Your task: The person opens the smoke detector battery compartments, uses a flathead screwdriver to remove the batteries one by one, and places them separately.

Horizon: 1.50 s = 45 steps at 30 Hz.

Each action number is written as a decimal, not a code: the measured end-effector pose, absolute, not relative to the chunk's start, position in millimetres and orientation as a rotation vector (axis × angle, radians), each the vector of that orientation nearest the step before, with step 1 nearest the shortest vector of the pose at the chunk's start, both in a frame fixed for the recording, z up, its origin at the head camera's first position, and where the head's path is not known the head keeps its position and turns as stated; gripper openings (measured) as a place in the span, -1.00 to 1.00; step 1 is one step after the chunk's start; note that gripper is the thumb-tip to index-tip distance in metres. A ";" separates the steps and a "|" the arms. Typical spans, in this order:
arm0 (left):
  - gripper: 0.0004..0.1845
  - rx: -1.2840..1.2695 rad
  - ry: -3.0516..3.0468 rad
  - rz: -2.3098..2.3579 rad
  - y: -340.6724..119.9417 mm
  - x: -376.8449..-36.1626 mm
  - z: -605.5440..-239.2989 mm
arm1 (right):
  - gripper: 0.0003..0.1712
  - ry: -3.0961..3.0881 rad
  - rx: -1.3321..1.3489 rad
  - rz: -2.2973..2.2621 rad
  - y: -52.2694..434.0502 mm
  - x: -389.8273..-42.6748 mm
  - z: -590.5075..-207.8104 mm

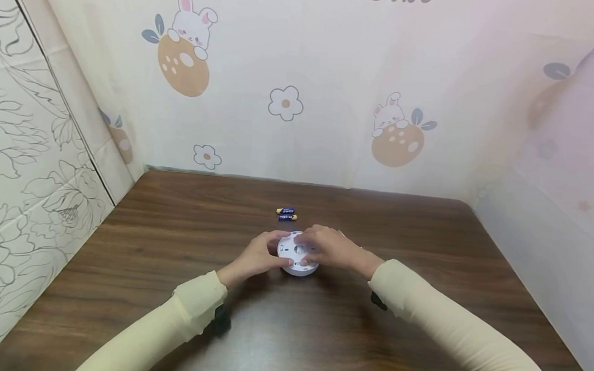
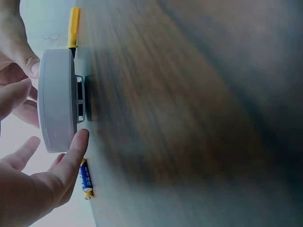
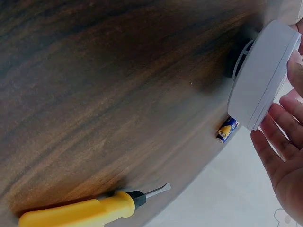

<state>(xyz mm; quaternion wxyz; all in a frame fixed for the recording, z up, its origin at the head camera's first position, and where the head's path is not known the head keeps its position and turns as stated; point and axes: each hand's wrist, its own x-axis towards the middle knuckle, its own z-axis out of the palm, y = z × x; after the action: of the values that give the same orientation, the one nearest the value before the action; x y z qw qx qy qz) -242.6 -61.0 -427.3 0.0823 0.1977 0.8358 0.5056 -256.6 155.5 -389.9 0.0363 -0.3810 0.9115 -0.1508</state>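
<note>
A round white device [image 1: 298, 262] lies on the brown wooden table [image 1: 173, 240], with openings showing in its upper face. My left hand [image 1: 259, 256] holds its left edge; the thumb [image 2: 75, 151] presses on the rim of the device [image 2: 57, 101]. My right hand [image 1: 330, 248] lies over the top and right side, with its thumb and fingers [image 2: 19, 80] on the rim and face. In the right wrist view the fingers [image 3: 279, 142] lie close by the device [image 3: 260, 75]. Two blue batteries [image 1: 286, 214] sit just behind the device.
A yellow-handled screwdriver [image 3: 85, 210] lies on the table near the device, and its handle [image 2: 73, 26] shows past the rim. One battery [image 2: 86, 179] lies beside my left thumb. Patterned curtains wall in the table at the back and sides.
</note>
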 end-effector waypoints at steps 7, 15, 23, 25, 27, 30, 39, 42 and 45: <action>-0.38 0.651 2.550 1.400 -62.0 -246.2 -426.0 | -0.43 2.790 -1.203 -0.557 158.7 -255.5 -396.6; -0.39 0.642 2.542 1.404 -59.5 -246.7 -428.2 | -0.34 2.771 -1.125 -0.660 175.8 -254.7 -402.1; -0.38 0.619 2.542 1.376 -60.5 -247.0 -427.5 | -0.35 2.735 -0.973 -0.771 186.2 -253.9 -405.0; -0.37 0.625 2.534 1.372 -61.2 -247.1 -426.7 | -0.36 2.719 -0.922 -0.819 187.2 -253.6 -405.9; -0.37 0.625 2.527 1.363 -62.1 -247.1 -425.7 | -0.36 2.701 -0.883 -0.871 187.8 -253.0 -406.3; -0.38 0.645 2.514 1.367 -64.0 -247.2 -424.7 | -0.37 2.678 -0.846 -0.930 188.0 -252.7 -405.5; -0.43 0.684 2.541 1.416 -65.9 -252.1 -427.5 | -0.35 2.667 -0.897 -0.946 188.5 -253.4 -404.1; -0.44 0.692 2.554 1.409 -66.2 -253.8 -428.0 | -0.26 2.673 -0.937 -0.908 189.9 -253.6 -405.5; -0.44 0.718 2.555 1.393 -67.3 -256.2 -426.9 | -0.17 2.688 -0.964 -0.865 190.2 -254.5 -406.4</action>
<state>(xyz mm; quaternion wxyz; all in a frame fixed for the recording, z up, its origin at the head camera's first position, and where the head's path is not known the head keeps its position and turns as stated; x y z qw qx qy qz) -256.2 -67.3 -426.9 0.0719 0.2390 0.8503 0.4635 -254.5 190.2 -406.4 0.0789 -0.3220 0.8980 -0.2892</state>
